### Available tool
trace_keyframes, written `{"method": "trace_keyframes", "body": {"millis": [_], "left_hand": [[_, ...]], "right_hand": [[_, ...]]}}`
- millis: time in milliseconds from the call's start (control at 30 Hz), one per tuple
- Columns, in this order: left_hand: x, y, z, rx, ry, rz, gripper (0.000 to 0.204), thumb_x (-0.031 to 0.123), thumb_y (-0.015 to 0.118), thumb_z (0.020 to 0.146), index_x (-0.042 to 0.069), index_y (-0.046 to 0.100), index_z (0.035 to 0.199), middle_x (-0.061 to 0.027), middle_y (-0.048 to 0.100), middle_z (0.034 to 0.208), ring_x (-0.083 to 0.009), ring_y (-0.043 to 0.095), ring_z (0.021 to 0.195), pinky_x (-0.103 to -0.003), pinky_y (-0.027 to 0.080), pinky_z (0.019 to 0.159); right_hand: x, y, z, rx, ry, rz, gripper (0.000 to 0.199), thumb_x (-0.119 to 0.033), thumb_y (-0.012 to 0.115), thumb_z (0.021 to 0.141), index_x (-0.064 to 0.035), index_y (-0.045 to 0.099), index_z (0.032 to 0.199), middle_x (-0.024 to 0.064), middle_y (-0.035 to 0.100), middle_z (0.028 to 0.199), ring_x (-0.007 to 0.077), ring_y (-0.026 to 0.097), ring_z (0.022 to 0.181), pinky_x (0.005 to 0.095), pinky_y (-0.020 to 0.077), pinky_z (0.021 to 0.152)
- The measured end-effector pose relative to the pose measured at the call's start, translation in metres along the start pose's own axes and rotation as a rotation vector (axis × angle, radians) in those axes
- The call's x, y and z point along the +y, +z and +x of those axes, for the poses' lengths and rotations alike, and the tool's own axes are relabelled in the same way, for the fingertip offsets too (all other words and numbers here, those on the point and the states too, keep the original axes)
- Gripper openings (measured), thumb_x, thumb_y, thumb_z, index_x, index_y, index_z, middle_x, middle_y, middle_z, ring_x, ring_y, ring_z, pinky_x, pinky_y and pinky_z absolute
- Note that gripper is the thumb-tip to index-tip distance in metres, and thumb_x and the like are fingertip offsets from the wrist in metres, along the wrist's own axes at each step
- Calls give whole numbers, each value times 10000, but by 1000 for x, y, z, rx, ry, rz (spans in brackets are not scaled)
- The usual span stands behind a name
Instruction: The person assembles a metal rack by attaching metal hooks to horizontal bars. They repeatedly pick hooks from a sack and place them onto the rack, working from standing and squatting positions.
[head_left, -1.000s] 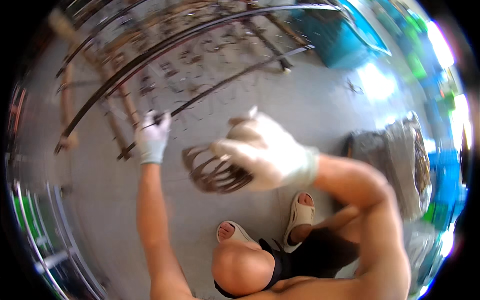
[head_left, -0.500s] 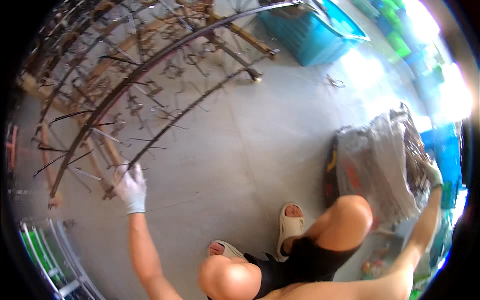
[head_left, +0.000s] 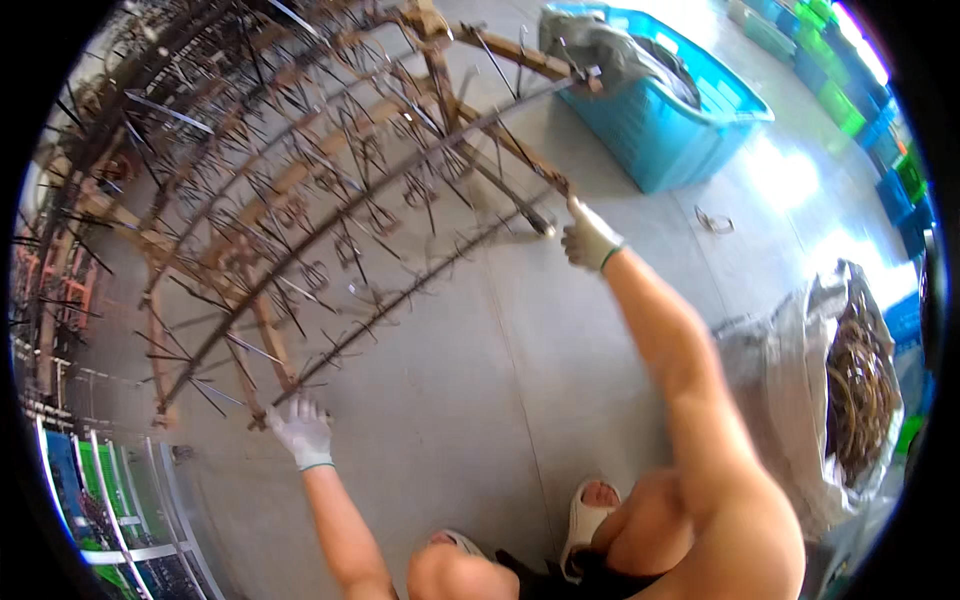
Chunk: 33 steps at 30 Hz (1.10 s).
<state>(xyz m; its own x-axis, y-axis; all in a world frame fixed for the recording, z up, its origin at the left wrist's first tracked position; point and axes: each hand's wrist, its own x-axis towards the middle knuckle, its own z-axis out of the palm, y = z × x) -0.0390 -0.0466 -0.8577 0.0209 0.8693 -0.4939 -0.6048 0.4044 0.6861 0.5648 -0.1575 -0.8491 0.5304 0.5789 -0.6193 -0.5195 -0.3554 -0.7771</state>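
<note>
A long thin hooked rod (head_left: 425, 277) runs slantwise along the near side of a brown metal rack (head_left: 272, 335). At its lower left end is my left hand (head_left: 303, 432) in a white glove, with thumb and fingers closed about the rod. My right hand (head_left: 592, 238), gloved too, is at the rod's upper right end. Its fingers are curled and its thumb lies against the tip; the palm side is hidden. Short wire prongs stick out along the rod. Above it, a thicker bar (head_left: 330, 222) bears longer prongs.
A turquoise crate (head_left: 665, 150) holding grey cloth stands behind the rack's right end. An open whitish sack (head_left: 790, 370) of brown wire-like pieces (head_left: 862, 385) is on my right. A small wire loop (head_left: 714, 220) lies on the floor. White metal railing (head_left: 130, 555) is at lower left.
My right hand has left the sack's wire-like pieces and swung across to the rod's far end. My left hand stays at the near end. The view has shifted, bringing more of the rack in.
</note>
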Motion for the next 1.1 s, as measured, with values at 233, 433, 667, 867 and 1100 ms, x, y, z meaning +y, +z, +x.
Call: {"method": "trace_keyframes", "body": {"millis": [233, 433, 667, 867, 1100], "left_hand": [[13, 11, -8, 163, 166, 119, 347, 446, 537, 941, 131, 599, 1073, -50, 649, 1062, -190, 572, 963, -358, 474, 834], [35, -21, -124, 346, 241, 403, 208, 315, 569, 925, 126, 582, 1011, -45, 611, 954, -179, 557, 839, -348, 466, 735], [123, 75, -99, 46, 503, -200, 221, 161, 539, 886, 19, 562, 1054, -95, 596, 975, -194, 536, 902, -321, 443, 836], [171, 16, -94, -765, 626, -294, 332, 101, 550, 839, -17, 569, 1148, -144, 624, 1091, -225, 587, 1000, -376, 466, 918], [203, 139, -238, -209, 774, -236, 190, 267, 589, 914, 76, 584, 917, -60, 575, 849, -205, 519, 826, -352, 439, 790]], "right_hand": [[6, 99, -26, -262, -335, 947, 259, -261, 640, 910, -147, 498, 726, -7, 469, 597, 195, 586, 674, 362, 483, 800], [-46, 36, -149, -279, -340, 738, 344, -339, 582, 953, -148, 442, 703, -8, 374, 582, 139, 387, 506, 332, 458, 566], [-163, 106, -119, -405, -382, 634, 253, -364, 623, 946, -118, 620, 1005, 31, 620, 972, 174, 559, 905, 372, 447, 822], [-167, 109, -176, -773, -573, 1072, 247, -314, 609, 969, -84, 564, 891, 65, 617, 923, 237, 621, 829, 401, 522, 764], [-269, 93, -267, -295, -580, 944, 291, -310, 622, 955, -25, 567, 951, 63, 593, 810, 207, 615, 726, 334, 551, 718]]}}
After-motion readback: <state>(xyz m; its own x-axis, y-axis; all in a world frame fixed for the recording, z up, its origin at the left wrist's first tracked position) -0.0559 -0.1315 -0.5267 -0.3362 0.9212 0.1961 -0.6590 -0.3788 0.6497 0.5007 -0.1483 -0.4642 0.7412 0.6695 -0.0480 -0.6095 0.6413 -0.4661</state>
